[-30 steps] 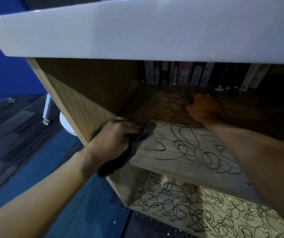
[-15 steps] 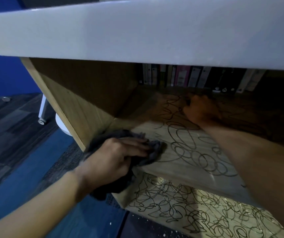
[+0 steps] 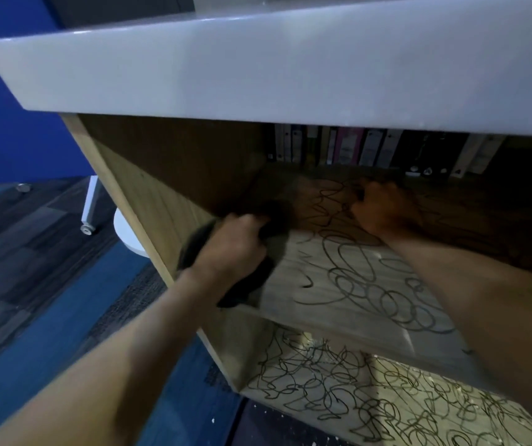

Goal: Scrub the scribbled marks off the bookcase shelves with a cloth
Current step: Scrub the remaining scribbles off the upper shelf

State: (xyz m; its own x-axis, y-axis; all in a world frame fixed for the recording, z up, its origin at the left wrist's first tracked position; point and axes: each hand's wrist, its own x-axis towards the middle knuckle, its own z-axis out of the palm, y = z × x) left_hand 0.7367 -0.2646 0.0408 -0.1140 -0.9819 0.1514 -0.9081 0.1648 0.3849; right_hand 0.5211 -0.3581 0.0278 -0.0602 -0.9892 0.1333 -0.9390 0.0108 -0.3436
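Scribbles [image 3: 364,281] are seen across the upper shelf [image 3: 338,320] between both hands, and over the lower shelf [image 3: 425,410] beneath them. A dark cloth [image 3: 251,284] is gripped by the left hand [image 3: 232,249] at the shelf's left end. The right hand [image 3: 383,210] is rested on the shelf farther back, its fingers too shadowed to judge.

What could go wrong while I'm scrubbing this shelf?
1. The books stand just behind your right hand; a wide sweep might knock them.
2. The cloth in your left hand hangs off the shelf edge and could slip.
3. The scribbles might smear rather than lift.
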